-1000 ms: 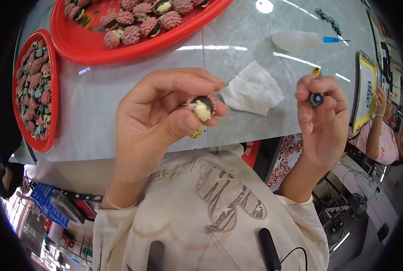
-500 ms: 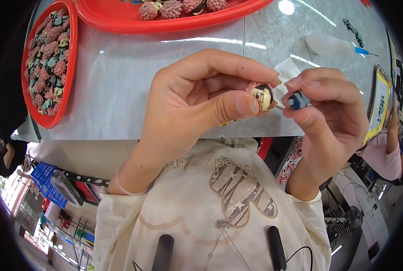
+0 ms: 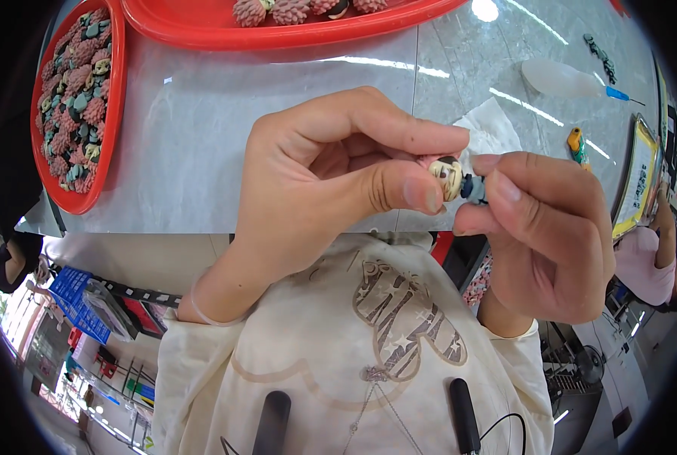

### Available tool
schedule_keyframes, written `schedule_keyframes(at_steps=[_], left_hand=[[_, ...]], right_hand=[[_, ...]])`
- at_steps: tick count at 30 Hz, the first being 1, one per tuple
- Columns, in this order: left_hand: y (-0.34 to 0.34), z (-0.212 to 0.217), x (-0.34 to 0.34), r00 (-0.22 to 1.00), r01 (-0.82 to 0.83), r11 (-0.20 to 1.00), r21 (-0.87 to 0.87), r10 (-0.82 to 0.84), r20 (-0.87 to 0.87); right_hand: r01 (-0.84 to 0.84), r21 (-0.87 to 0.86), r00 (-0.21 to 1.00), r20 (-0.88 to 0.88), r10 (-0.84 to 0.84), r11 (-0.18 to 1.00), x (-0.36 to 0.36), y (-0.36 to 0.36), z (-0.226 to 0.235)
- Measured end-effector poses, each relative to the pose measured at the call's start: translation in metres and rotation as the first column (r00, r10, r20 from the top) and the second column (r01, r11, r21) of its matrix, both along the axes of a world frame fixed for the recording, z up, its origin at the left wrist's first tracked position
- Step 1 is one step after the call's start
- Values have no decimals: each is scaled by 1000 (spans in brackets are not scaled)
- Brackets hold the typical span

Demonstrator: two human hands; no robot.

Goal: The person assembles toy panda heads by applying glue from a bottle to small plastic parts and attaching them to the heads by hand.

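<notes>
Hands are now met at frame centre, over the table edge; one second ago they were held well apart, and half a second ago the gap was nearly gone. Left hand (image 3: 331, 174) is pinched, thumb against fingertips, on a small cream-coloured figure head (image 3: 448, 177). Right hand (image 3: 547, 235) is closed narrowly on a small dark blue piece (image 3: 473, 187), which is pressed against the head from its 3 o'clock side. Judged from this closing: the two parts are being joined. Whether the piece is already seated cannot be told, as the joint is covered by the thumbs. The blue piece's shape is mostly hidden. White tissue (image 3: 490, 133) is seen behind the fingers, at 12 o'clock of the parts. Red tray (image 3: 107, 136) of small pinkish pieces lies at 9 o'clock; a second red tray (image 3: 202, 34) is cut off at 12 o'clock.
</notes>
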State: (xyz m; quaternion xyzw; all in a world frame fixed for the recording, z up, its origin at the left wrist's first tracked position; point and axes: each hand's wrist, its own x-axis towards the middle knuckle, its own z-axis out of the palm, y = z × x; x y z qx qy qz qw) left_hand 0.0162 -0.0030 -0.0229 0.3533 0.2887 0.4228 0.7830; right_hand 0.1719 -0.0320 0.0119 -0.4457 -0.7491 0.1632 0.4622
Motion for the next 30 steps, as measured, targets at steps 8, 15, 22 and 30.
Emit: schedule_keyframes(at_steps=[8,15,22,30], left_hand=[[1,1,-5,989,-37,977,208,66,-131],[6,24,-15,1000,25,989,143,-27,10],[58,57,-112,62,150,594,790,792,-607],[85,68,-27,193,421,798,432,386,-902]], right_hand=[[133,-111,988,-61,-141,985,-12,-2,-6],[55,33,998,31,-56,998,-5,-2,3],[345,73,938,-37,-343,936,71,-21,-7],[503,-126,841,-154,-518,855,85,-23,-17]])
